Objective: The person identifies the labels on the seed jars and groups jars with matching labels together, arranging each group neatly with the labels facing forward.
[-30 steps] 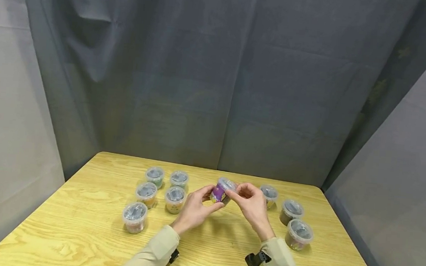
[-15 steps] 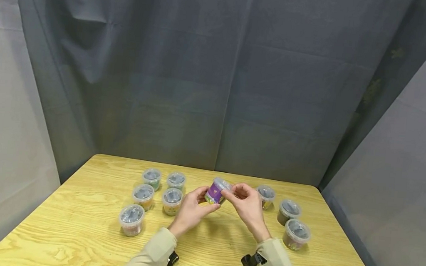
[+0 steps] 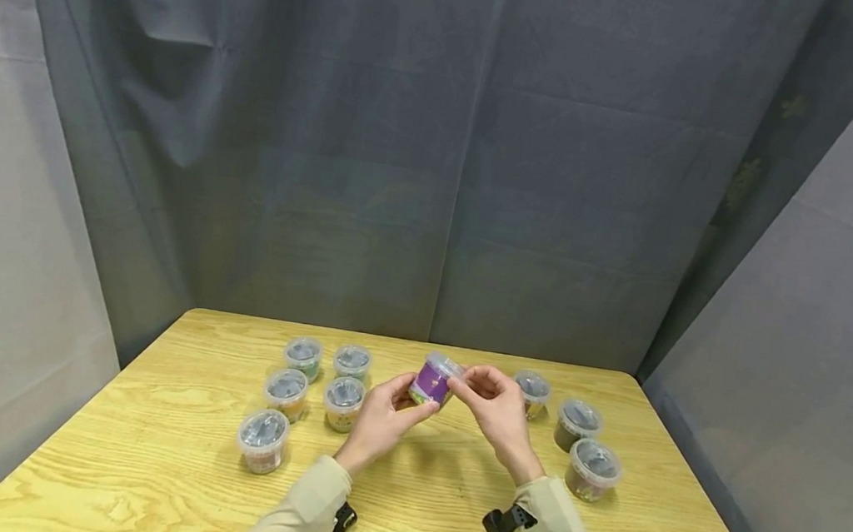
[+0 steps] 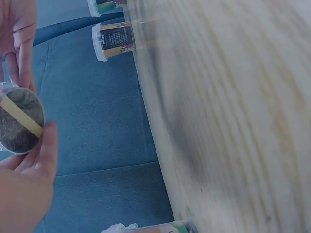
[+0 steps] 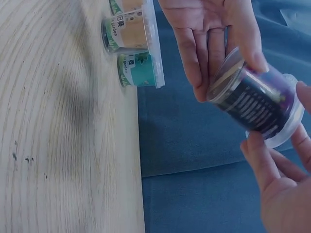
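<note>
Above the middle of the table, both hands hold a small plastic planting tub (image 3: pixel 431 383) with a purple printed label and a clear lid, tilted in the air. My left hand (image 3: pixel 382 421) grips its lower side between thumb and fingers. At the lid's rim, the thumb and fingers of my right hand (image 3: pixel 496 413) pinch the tub. The left wrist view shows dark contents through the clear base of the tub (image 4: pixel 20 121), with a tan strip across it. Dark panel print with pale lines faces the right wrist camera on the tub (image 5: pixel 257 104).
Several similar lidded tubs (image 3: pixel 263 439) stand to the left on the wooden table (image 3: pixel 157 445). To the right stand three more: one tub (image 3: pixel 533 391) close behind the right hand, a dark tub (image 3: pixel 577 424) and a nearer tub (image 3: pixel 594 470). A grey curtain (image 3: pixel 329 166) hangs behind.
The held tub has turned between the hands, so a plainer purple side of the label now faces the head camera instead of yellow flowers. Both hands stay around it; the head view shifted slightly.
</note>
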A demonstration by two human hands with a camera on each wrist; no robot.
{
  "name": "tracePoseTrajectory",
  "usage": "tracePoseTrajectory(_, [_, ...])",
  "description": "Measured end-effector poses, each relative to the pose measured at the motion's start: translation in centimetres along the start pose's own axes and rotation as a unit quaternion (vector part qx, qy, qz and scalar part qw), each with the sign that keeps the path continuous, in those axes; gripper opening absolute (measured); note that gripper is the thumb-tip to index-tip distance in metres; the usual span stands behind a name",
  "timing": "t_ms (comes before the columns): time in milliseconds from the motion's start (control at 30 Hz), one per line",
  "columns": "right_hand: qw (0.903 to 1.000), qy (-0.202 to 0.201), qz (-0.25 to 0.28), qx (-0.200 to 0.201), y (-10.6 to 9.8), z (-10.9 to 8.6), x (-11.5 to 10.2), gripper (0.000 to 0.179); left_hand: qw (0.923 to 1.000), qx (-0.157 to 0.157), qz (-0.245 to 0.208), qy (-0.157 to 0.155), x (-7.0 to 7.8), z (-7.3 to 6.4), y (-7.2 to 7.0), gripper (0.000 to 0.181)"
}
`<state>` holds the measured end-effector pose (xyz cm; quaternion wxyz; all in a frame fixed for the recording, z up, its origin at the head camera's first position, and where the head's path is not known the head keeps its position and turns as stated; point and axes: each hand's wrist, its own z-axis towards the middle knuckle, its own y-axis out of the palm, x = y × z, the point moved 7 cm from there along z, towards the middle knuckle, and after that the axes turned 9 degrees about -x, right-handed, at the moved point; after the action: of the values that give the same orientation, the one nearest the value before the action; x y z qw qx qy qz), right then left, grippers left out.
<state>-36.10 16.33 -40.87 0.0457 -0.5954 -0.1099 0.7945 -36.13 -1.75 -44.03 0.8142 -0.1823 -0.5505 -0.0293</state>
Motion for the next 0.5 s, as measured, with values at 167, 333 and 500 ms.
tracePoseTrajectory(167, [1.0000,-0.002,-0.006,0.002,0.3,0.2,0.1,0.032,0.9978,0.035,0.052,0.022,0.4,-0.1,-0.2,0.050])
tracePoseTrajectory(333, [0.9999,-0.002,0.012,0.006,0.0,0.2,0.5,0.031,0.9995,0.007,0.026,0.015,0.0,-0.2,-0.1,0.055])
tracePoseTrajectory(500, [0.9995,-0.003,0.032,-0.007,-0.1,0.2,0.8,0.028,0.9993,-0.028,-0.022,-0.007,-0.8,-0.2,0.1,0.059])
